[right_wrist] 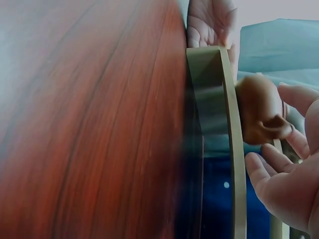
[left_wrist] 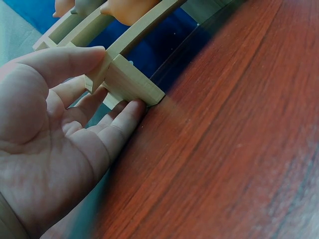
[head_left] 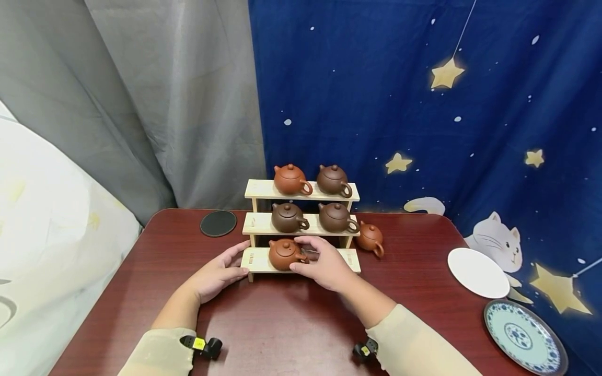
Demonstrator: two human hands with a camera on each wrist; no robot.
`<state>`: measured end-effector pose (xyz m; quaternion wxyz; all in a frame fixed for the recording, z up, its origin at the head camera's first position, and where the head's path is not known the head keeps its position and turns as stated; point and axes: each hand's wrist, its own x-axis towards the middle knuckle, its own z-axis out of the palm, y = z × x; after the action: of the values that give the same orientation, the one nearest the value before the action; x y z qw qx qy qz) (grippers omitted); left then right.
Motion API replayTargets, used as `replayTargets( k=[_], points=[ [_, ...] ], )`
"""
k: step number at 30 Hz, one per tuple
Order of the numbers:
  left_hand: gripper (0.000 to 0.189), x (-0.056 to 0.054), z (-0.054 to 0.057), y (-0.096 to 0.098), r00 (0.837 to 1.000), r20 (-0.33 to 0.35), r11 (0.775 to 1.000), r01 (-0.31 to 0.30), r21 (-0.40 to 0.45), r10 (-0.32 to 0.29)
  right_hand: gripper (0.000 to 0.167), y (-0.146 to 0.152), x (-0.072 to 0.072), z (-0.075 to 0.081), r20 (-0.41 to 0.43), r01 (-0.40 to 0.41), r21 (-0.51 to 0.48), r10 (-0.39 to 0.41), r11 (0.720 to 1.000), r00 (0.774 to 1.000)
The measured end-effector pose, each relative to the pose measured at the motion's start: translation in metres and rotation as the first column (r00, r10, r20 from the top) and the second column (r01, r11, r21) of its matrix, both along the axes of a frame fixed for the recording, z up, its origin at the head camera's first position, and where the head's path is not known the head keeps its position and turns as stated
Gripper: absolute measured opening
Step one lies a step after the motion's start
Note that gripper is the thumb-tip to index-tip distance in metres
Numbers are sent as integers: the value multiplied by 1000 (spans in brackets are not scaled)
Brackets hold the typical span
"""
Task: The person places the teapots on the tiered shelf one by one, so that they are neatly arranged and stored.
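A three-tier wooden display stand (head_left: 347,257) holds several teapots. My left hand (head_left: 217,275) grips the left end of its lowest tier; in the left wrist view the thumb (left_wrist: 82,59) lies along the shelf end and the fingers bend around the leg (left_wrist: 133,84). On that tier sits an orange-brown teapot (head_left: 283,255), handle to the right. Around the handle my right hand (head_left: 326,265) is spread, thumb in front and fingers behind. The right wrist view shows gaps between those fingers (right_wrist: 256,172) and the teapot's handle (right_wrist: 279,127).
Dark brown teapots (head_left: 288,218) stand on the middle tier; a reddish one (head_left: 289,179) and a dark one (head_left: 333,180) are on top. Another reddish teapot (head_left: 370,237) rests on the table right of the stand. A black round coaster (head_left: 218,223) lies back left, a patterned plate (head_left: 524,337) at right.
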<state>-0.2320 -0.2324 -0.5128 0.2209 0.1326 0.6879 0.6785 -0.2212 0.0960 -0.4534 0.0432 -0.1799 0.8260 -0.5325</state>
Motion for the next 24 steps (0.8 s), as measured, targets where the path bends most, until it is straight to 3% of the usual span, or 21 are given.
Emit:
replayTargets(
  k=[12, 24],
  points=[
    [87, 0, 1, 0, 1000, 6, 1000, -14, -16, 14, 59, 63, 14, 7, -51, 101, -1, -100, 995, 994],
    [87, 1, 1, 1, 1000, 7, 1000, -13, -12, 14, 53, 128, 20, 1, -148, 246, 54, -236, 968, 960]
  ],
)
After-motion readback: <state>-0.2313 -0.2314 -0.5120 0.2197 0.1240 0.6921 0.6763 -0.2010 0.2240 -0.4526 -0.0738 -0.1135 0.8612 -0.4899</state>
